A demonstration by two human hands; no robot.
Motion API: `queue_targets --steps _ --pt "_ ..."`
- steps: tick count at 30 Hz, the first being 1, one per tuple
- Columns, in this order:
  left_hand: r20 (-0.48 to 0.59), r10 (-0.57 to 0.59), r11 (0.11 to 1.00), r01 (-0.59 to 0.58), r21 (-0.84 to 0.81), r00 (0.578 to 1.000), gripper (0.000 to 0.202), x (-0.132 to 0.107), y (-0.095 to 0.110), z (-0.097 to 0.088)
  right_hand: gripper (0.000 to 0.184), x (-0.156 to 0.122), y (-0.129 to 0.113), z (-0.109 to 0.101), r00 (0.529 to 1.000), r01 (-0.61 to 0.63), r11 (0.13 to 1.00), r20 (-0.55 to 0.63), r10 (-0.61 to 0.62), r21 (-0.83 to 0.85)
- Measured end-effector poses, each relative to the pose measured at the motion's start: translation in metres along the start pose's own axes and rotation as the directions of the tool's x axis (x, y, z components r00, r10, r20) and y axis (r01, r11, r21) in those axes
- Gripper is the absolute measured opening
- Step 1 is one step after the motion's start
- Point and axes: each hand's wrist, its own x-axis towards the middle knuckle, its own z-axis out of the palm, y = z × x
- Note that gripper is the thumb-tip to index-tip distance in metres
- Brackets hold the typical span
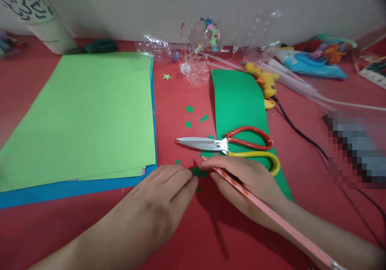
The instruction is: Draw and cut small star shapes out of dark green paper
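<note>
My right hand (247,185) is closed round a long pink pencil (280,221) with orange spots, its tip pointing left. My left hand (163,201) has its fingers pressed together and bent down at a small dark green paper piece (199,172), which lies partly hidden between both hands. Just beyond my right hand are scissors (208,144) with one red and one yellow handle, blades towards the left. They rest partly on a larger green sheet (238,101). Near the blades lie a green paper star (189,108) and several green scraps (204,118).
A stack of light green sheets (90,113) over blue paper covers the left side. At the back are clear plastic bottle pieces (196,66), a yellow glue gun (265,81) with a black cord, and a white cylinder (51,32). A blurred dark object (358,145) lies right.
</note>
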Motion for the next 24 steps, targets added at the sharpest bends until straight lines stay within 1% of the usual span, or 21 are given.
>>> queue_targets --steps 3,5,7,9,11,12,14,16,17,18,21,24 --pt "-0.013 0.012 0.999 -0.013 -0.048 1.0 0.037 0.0 -0.007 0.0 0.02 0.001 0.0 -0.002 1.0 -0.014 0.999 0.004 0.014 0.034" --pt "-0.031 0.046 0.996 -0.048 -0.072 0.998 0.038 -0.001 -0.011 0.0 0.018 0.001 -0.001 -0.004 0.999 -0.053 0.993 0.014 0.052 0.101" --pt "-0.039 0.065 0.994 -0.068 -0.087 0.997 0.036 -0.002 -0.015 0.0 0.018 0.0 -0.004 -0.004 0.988 -0.153 0.967 0.045 0.147 0.206" --pt "-0.023 0.074 0.993 -0.076 -0.086 0.997 0.034 -0.003 -0.017 0.0 0.017 -0.001 -0.008 -0.004 0.961 -0.276 0.911 0.11 0.255 0.305" --pt "0.007 0.073 0.995 -0.072 -0.065 0.997 0.034 -0.005 -0.018 0.0 0.013 0.0 -0.01 -0.002 0.941 -0.339 0.881 0.138 0.31 0.332" --pt "0.019 0.075 0.996 -0.074 -0.053 0.997 0.034 -0.005 -0.019 0.001 0.013 0.001 -0.009 -0.002 0.939 -0.342 0.884 0.137 0.314 0.319" --pt "0.029 0.093 0.995 -0.092 -0.036 0.995 0.034 -0.006 -0.019 0.003 0.013 0.004 -0.006 -0.002 0.95 -0.311 0.912 0.084 0.3 0.265" --pt "0.014 0.121 0.992 -0.12 -0.027 0.993 0.035 -0.007 -0.019 0.006 0.011 0.006 -0.001 -0.003 0.961 -0.274 0.932 0.031 0.274 0.238" --pt "0.001 0.127 0.992 -0.127 -0.023 0.992 0.036 -0.008 -0.018 0.008 0.011 0.007 0.001 -0.003 0.967 -0.252 0.938 0.023 0.254 0.237" --pt "-0.016 0.126 0.992 -0.126 -0.02 0.992 0.037 -0.008 -0.018 0.009 0.011 0.008 0.003 -0.004 0.973 -0.23 0.945 0.022 0.231 0.232" --pt "-0.054 0.113 0.992 -0.116 -0.042 0.992 0.034 -0.007 -0.018 0.01 0.013 0.009 0.003 -0.003 0.985 -0.167 0.967 0.069 0.157 0.19" --pt "-0.075 0.123 0.988 -0.129 -0.084 0.99 0.03 -0.005 -0.019 0.009 0.015 0.01 0.0 -0.001 0.988 -0.143 0.98 0.069 0.135 0.138"
